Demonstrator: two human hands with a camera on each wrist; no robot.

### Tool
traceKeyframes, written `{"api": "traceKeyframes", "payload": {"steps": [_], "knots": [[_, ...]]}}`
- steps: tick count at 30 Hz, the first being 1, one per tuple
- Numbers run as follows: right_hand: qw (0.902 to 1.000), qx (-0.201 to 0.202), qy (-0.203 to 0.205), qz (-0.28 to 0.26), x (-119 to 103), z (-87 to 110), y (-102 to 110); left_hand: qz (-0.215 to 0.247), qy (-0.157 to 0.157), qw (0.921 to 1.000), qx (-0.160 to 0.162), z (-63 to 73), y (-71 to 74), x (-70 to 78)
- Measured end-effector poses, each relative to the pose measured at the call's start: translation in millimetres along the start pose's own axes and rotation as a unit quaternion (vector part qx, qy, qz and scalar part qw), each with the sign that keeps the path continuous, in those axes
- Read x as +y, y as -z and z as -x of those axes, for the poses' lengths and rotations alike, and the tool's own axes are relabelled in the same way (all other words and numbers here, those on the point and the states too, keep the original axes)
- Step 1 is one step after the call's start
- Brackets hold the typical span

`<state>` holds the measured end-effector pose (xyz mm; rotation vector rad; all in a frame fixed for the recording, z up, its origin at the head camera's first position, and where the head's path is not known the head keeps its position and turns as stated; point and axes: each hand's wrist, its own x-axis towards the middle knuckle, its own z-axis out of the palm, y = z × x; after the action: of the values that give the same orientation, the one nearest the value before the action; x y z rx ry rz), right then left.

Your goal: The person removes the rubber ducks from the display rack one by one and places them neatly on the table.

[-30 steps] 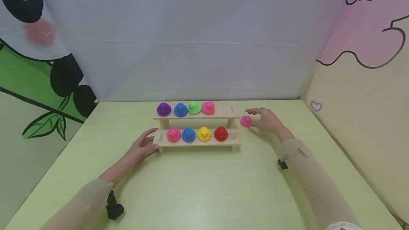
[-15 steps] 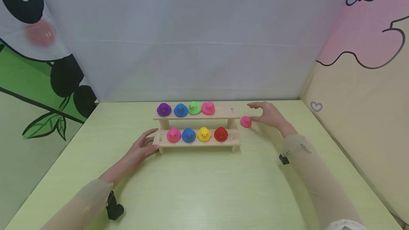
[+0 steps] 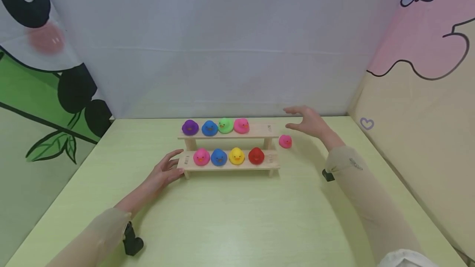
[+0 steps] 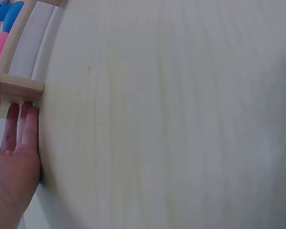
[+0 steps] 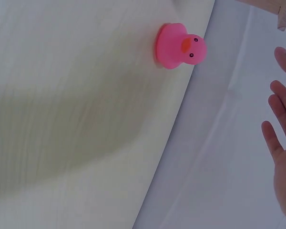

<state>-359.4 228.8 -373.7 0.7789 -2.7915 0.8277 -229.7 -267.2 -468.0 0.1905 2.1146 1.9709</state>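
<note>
My left hand [image 3: 163, 172] rests at the left end of a two-tier wooden stand [image 3: 274, 160]. Its thumb is by the front corner; in the left wrist view straight fingers [image 4: 31, 126] reach to a stand leg [image 4: 21, 88]. Behind and right of the stand, my right hand [image 3: 309, 122] hovers with fingers spread and nothing in them. Below its fingertips a pink rubber duck [image 3: 285, 141] sits upright on the table; the right wrist view shows this duck [image 5: 176, 46] apart from the hand [image 5: 283, 162].
Purple [image 3: 190, 127], blue [image 3: 210, 127], green [image 3: 226, 125] and pink [image 3: 241, 125] ducks line the upper tier. Pink [image 3: 201, 157], blue [image 3: 219, 157], yellow [image 3: 236, 156] and red [image 3: 256, 156] ducks line the lower one. A pale cloth wall [image 3: 230, 61] rises behind the table [image 3: 230, 217].
My right hand has let go of the pink duck and risen up and away from it. The duck stays beside the stand. My left hand has not moved.
</note>
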Motion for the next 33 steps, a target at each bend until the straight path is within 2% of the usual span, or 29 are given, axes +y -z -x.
{"api": "traceKeyframes", "payload": {"steps": [11,21,30,33], "knots": [[0.9984,0.025,0.049,0.014,-34.7,-17.6,3.0,0.000,0.007,1.0000,-0.001,0.7,-0.2,0.7],[0.9963,0.005,0.085,-0.003,-69.4,-32.9,-7.4,-0.002,0.002,1.0000,-0.002,1.1,-1.8,2.3],[0.9899,-0.007,0.142,0.003,-91.1,-38.3,-19.6,-0.003,0.001,1.0000,-0.003,2.2,-1.6,1.8],[0.9888,-0.013,0.148,0.001,-95.7,-39.5,-24.3,-0.003,-0.001,1.0000,-0.003,1.5,-1.0,1.0]]}}
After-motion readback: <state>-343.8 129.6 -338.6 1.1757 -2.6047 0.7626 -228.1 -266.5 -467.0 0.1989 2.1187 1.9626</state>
